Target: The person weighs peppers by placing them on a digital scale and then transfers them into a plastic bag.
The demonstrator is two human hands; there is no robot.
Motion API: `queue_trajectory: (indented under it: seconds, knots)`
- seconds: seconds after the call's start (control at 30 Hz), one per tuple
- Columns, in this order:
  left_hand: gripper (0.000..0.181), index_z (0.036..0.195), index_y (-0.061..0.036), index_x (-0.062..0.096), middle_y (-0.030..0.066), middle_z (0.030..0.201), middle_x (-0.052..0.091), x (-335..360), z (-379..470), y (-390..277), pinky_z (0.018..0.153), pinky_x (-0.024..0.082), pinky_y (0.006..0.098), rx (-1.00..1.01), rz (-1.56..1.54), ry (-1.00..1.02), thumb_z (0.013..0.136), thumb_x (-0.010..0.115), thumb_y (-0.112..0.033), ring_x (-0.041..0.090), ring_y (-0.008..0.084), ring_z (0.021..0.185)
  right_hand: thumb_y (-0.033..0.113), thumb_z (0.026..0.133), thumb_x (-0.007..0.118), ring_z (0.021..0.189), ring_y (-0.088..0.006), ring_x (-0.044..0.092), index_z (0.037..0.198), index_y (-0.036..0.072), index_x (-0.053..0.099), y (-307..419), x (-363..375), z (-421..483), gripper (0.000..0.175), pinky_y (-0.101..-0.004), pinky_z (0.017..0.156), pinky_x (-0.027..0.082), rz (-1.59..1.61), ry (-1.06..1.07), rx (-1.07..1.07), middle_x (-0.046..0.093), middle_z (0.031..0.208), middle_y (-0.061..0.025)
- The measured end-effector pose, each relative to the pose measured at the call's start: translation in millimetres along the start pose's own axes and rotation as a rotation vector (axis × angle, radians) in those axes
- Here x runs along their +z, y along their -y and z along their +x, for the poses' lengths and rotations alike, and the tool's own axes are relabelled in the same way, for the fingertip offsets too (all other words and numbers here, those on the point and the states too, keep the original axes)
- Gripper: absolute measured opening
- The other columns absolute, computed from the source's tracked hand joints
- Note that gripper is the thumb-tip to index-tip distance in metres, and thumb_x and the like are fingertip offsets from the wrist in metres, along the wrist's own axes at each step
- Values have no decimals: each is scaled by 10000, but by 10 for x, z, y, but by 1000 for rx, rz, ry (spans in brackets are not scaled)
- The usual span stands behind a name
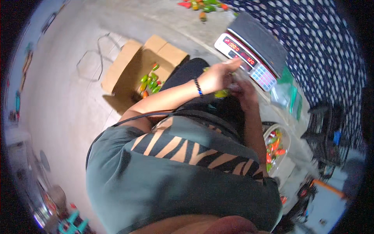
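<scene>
Both hands meet over my lap, blurred by motion. My left hand (217,78), with a dark beaded bracelet at the wrist, and my right hand (244,90) are closed on what looks like a clear plastic bag; yellow-green peppers (221,93) show below and beside the fingers. Just past the hands stands a digital scale (257,44) with a lit red display and a keypad. An open cardboard box (121,68) with green and orange peppers (152,82) lies to the left. At the right, a pale tub (287,140) holds red, orange and green peppers (274,146).
More loose peppers (203,7) lie on the raised surface at the top. Clear and green plastic bags (287,96) are beside the scale. A dark spotted cloth (315,44) hangs behind it. A thin cable (101,58) curls on the tiled floor past the box.
</scene>
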State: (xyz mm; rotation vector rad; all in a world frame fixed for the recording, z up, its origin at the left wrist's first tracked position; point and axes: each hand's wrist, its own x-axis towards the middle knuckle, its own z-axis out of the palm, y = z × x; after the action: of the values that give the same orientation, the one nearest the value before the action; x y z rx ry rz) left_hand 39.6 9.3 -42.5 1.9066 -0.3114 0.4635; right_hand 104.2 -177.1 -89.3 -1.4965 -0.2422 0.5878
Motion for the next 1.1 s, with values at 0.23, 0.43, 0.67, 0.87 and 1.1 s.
queue_trajectory:
  seconds: [0.23,0.43,0.67,0.87,1.1]
  knots:
    - [409,1150,-46,465,201,1162,500,-121,-73,-49,913,400,368,-42,-95,-77,744,523,-42,471,346,1108,196,910,442,869,-194,559,945,11,530,327,-119,102,209,-352,835,435,415,206,116,579,876,-85]
    - [509,1223,-93,459,157,1202,496,-293,-254,394,958,354,394,214,-149,77,759,621,-228,462,310,1141,197,892,484,927,-220,546,970,39,544,626,255,0,186,-381,896,394,359,44,193,583,982,-96]
    - [331,1078,-73,593,85,882,638,-1480,-794,1904,647,476,257,-496,-170,-746,764,497,-115,584,122,744,192,866,547,864,-177,547,924,78,581,460,-170,-113,132,-355,780,421,529,-116,295,604,922,-26]
    - [294,973,-53,637,176,896,641,-1583,-2406,3779,744,478,363,-1284,236,-792,780,531,-247,613,305,859,216,896,494,778,-158,521,891,121,571,390,-124,-99,123,-337,739,419,532,-107,311,558,818,-2]
    - [399,1038,-45,601,209,1091,567,-516,-2794,4527,910,404,374,-1476,247,-127,685,473,-177,530,360,1033,279,914,420,739,-209,506,917,60,515,333,70,60,239,-391,728,442,420,-240,327,509,827,-60]
